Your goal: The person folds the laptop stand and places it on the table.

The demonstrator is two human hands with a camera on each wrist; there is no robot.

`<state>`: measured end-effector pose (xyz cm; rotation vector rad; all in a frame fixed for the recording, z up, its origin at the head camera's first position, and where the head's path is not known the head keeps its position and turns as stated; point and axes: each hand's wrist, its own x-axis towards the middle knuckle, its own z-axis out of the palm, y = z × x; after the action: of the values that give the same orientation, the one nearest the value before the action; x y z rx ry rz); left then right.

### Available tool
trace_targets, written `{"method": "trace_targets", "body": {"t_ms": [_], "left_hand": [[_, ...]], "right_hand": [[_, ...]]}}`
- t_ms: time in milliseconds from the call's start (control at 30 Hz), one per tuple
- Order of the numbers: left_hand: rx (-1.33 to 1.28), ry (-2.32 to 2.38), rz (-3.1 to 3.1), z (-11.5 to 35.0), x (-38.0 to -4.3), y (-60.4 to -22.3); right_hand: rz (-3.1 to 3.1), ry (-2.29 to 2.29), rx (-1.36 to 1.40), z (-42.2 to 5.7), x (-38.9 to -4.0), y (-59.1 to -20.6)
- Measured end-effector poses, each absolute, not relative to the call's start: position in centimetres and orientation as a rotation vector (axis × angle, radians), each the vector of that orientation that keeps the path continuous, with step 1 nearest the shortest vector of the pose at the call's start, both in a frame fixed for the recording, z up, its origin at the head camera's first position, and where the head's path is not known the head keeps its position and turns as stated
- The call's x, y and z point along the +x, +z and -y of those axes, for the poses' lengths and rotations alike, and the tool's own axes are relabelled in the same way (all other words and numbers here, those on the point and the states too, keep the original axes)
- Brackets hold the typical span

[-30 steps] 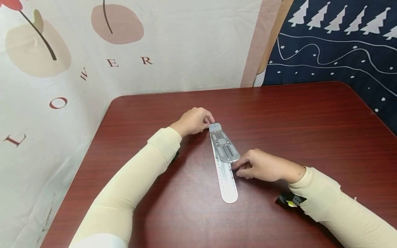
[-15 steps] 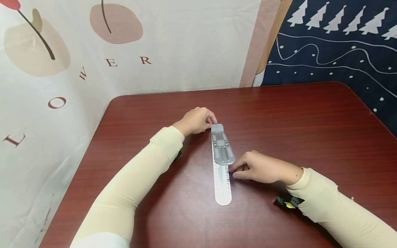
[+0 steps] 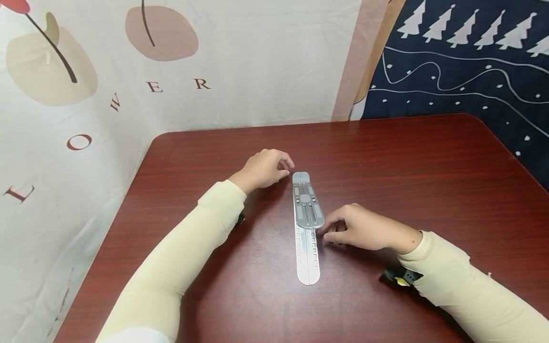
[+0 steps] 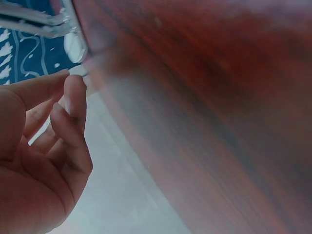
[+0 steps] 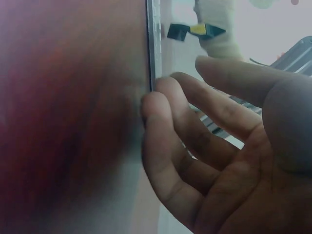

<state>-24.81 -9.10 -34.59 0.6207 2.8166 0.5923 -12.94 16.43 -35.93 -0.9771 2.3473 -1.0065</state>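
Note:
On the table lies a grey and white folding stand with a long, notched base strip and a slotted upper plate. The plate rises at a slant over the base, and a strut of the stand shows in the left wrist view. Just left of the stand's far end, my left hand hovers with loosely bent fingers, holding nothing. At the stand's right edge is my right hand; its bent fingertips touch or nearly touch the base edge, and its thumb stands apart.
The stand lies on a dark red wood-grain table. A pale printed cloth hangs behind and to the left, and a navy cloth with white trees hangs at the back right.
The stand's near end has swung left, so it now points more straight toward me. My left hand has drawn back from its far end. The right hand stays beside the base.

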Motion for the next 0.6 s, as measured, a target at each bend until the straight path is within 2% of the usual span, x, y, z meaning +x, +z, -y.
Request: {"method": "trace_targets", "body": {"t_ms": [600], "left_hand": [[0.686,1.029,-2.919,11.2,-17.4,-32.3]], "right_hand": [[-2.714,-1.108,-0.803,-16.1,-14.4,-32.9]]}}
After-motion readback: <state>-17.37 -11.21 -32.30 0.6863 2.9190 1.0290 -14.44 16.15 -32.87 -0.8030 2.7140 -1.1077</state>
